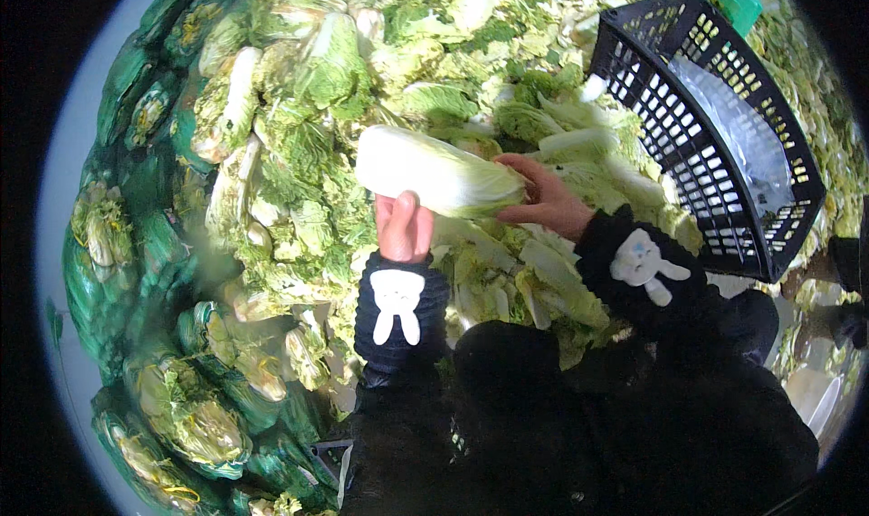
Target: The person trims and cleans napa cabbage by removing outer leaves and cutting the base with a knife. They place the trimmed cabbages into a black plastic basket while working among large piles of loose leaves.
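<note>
A trimmed napa cabbage with a white base and pale green top lies across both hands, base towards the left. My left hand supports it from below near the white end, thumb up against its side. Around the leafy end at the right, the fingers and thumb of my right hand are wrapped. Beneath and beyond the hands spreads a heap of loose cabbage leaves. Whole untrimmed cabbages lie on the heap to the upper left.
On the right, a black perforated plastic crate stands tilted, with clear plastic film inside. Behind it shows a green plastic object. Green mesh sacks of cabbages are stacked along the left. Leaves reach close to my dark-clothed legs.
</note>
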The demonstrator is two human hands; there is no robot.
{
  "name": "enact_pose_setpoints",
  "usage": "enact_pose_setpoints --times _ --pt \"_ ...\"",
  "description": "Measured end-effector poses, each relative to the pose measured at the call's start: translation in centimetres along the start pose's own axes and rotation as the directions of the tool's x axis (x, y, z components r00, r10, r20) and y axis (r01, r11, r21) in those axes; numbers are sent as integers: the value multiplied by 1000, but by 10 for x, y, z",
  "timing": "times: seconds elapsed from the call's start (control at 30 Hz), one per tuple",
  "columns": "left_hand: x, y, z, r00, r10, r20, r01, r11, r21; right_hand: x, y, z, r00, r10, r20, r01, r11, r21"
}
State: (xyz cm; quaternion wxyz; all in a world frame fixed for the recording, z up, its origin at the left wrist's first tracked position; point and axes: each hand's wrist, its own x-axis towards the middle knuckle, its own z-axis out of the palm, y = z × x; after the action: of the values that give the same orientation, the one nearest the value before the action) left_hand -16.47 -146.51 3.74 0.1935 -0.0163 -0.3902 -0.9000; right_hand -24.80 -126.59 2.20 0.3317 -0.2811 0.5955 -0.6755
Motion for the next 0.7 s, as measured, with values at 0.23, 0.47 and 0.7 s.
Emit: enact_pose_setpoints --times 0.23,0.47,0.7 --pt "2 16 5 971 -235 49 201 908 367 -7 -9 -12 989 20 148 -17 1000 -18" --pt "-6 -4 26 990 -134 51 77 794 603 0 -36 7 961 -276 19 243 811 -533" --pt "-3 -18 12 990 125 -60 -45 695 718 -17 -19 22 966 -240 -95 135 783 -607"
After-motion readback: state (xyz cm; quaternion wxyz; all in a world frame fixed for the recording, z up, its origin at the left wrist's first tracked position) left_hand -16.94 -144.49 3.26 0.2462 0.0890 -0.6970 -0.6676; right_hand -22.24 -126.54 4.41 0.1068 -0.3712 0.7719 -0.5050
